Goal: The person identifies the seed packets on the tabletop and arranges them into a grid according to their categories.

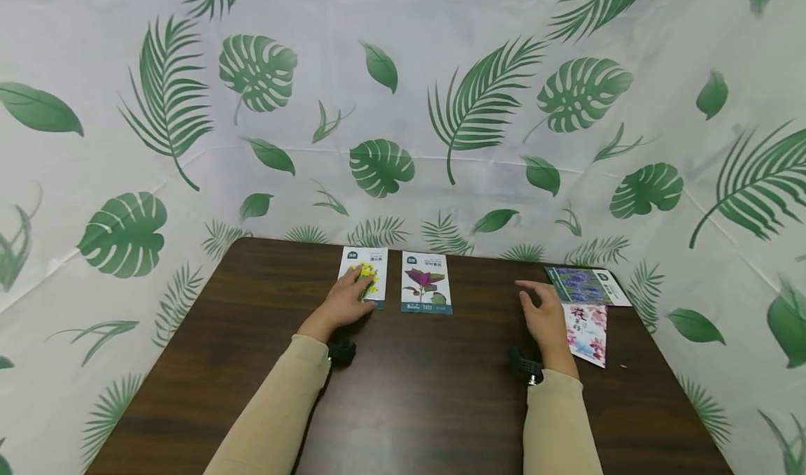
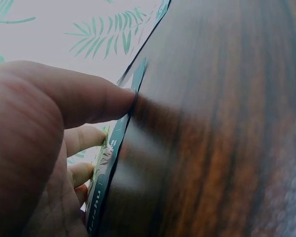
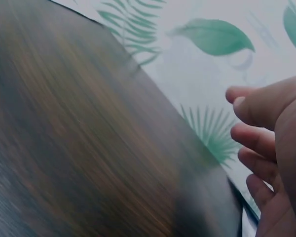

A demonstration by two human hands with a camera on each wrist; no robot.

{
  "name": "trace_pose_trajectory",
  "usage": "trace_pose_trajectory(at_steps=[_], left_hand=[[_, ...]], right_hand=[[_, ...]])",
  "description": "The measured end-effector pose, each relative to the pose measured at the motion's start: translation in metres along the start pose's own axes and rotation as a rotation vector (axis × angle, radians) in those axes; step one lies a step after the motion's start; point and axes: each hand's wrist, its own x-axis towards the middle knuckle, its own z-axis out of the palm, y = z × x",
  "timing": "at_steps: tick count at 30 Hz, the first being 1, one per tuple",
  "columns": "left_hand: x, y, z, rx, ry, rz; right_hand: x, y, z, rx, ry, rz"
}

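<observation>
My left hand (image 1: 345,301) lies flat on a seed packet with yellow flowers (image 1: 367,273) at the far middle of the dark wooden table (image 1: 415,391). In the left wrist view the thumb (image 2: 93,101) touches that packet's teal edge (image 2: 108,153) and the fingers rest on its face. A second packet with a purple-red plant (image 1: 426,283) lies just right of it, untouched. My right hand (image 1: 543,313) hovers over the table with fingers loosely curled, holding nothing. It is beside a blue-flower packet (image 1: 582,285) and a pink-flower packet (image 1: 588,331). The right wrist view shows those fingers (image 3: 266,143) free above the wood.
A white cloth printed with green leaves (image 1: 403,111) hangs behind and beside the table. The table's right edge lies close to the two right-hand packets. Bare wood stretches between my forearms and toward the front edge.
</observation>
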Motion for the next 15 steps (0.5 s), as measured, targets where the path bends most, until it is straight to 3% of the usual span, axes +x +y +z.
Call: trace_pose_trajectory(at_steps=[8,12,15], left_hand=[[0.000,-0.001,0.001,-0.008,0.007,-0.002],[0.000,-0.001,0.000,-0.009,0.009,-0.006],[0.000,-0.001,0.001,-0.002,0.005,-0.008]], right_hand=[[-0.001,0.009,-0.014,-0.051,0.060,0.092],[-0.002,0.011,-0.020,-0.045,0.130,0.133],[-0.005,0.014,-0.025,-0.029,0.199,0.115]])
